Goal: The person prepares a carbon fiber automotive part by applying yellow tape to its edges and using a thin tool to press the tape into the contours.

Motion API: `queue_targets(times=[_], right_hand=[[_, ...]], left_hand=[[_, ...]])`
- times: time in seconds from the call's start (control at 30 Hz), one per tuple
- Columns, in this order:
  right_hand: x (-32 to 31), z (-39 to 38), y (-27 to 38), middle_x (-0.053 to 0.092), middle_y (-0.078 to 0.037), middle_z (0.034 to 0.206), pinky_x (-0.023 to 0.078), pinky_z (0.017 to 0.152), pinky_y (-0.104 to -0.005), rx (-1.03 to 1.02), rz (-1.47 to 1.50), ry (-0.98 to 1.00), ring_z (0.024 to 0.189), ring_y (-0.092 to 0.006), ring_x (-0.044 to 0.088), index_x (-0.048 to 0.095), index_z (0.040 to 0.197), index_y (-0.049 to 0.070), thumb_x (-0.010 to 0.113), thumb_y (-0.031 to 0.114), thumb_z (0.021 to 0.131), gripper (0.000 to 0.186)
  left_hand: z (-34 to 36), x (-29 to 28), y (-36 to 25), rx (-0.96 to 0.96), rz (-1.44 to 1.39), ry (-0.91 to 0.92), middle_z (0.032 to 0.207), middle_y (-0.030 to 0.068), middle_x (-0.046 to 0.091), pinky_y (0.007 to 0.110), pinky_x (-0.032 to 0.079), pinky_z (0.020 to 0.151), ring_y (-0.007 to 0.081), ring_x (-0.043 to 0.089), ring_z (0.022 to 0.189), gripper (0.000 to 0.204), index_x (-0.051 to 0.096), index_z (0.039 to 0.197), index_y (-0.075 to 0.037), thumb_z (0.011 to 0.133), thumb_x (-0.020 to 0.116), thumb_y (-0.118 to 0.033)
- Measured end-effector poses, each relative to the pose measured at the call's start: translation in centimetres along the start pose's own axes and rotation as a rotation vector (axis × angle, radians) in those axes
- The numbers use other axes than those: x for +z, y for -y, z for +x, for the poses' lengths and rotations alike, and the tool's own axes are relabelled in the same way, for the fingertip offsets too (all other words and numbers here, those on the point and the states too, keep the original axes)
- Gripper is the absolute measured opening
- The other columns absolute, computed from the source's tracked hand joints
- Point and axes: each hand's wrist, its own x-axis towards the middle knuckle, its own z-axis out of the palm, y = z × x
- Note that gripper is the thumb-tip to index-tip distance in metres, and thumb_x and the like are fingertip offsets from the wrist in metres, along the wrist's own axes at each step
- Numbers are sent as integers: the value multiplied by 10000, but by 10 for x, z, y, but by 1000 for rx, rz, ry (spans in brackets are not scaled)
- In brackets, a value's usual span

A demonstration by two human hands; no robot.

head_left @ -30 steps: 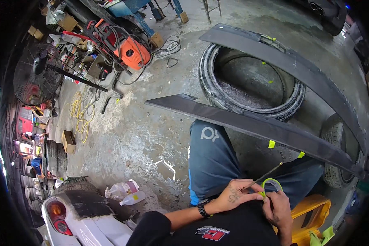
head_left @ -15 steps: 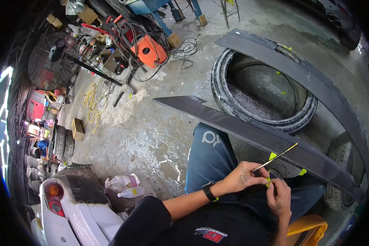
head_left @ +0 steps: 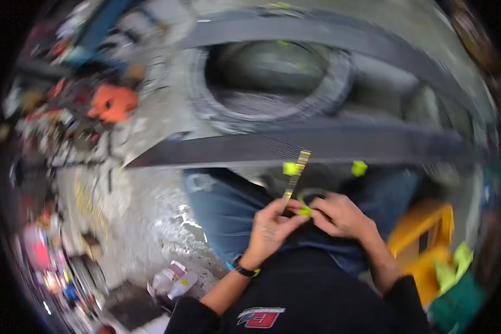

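Note:
My left hand (head_left: 268, 229) is closed around a slim, flat, gold-and-black stick (head_left: 296, 177), its far end pointing up toward the panel. Right beside it, my right hand (head_left: 346, 216) is closed, fingertips pinching a small piece of yellow-green tape (head_left: 304, 211) that also touches the left fingertips. A dark round thing (head_left: 313, 195), perhaps a tape roll, shows behind the right fingers. Across my knees lies a long dark carbon-patterned panel (head_left: 222, 149), with yellow-green tape tabs (head_left: 359, 168) on its near edge. The picture is blurred.
Beyond the panel, a second curved dark panel (head_left: 328, 34) rests over stacked tyres (head_left: 199, 94). To my right stands a yellow stool or crate (head_left: 420, 236) with a yellow-green cloth (head_left: 455, 267). An orange machine (head_left: 114, 102) and plastic bottles (head_left: 175, 281) are on the floor at left.
My view has swung to the right, so everything sits further left in it. My hands stay together at the yellow-green tape, and the stick now points more steeply upward.

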Motion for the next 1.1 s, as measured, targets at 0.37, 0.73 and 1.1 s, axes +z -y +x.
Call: queue_targets(times=[0.37,0.73,1.1], right_hand=[[27,-64,27,559,-123,663,430,655,-436,24,-40,-223,629,-341,571,523,883,44,634,179,918,178],[31,-65,56,525,-102,605,424,580,-426,13,-36,-145,562,-314,538,542,794,80,703,151,837,181],[18,-64,81,531,-86,582,421,548,-429,124,2,-5,555,-320,533,603,819,82,722,180,839,156]], left_hand=[[-27,23,-1,-134,82,-15,701,-43,605,182,223,426,-21,397,469,201,652,1011,-9,849,769,16],[-45,-8,-10,-155,154,298,868,-46,641,181,316,507,-40,425,588,108,684,928,-14,878,767,-63],[-71,-12,-12,-236,7,283,792,-70,588,184,268,486,-49,387,546,84,673,954,-6,907,732,-41]])
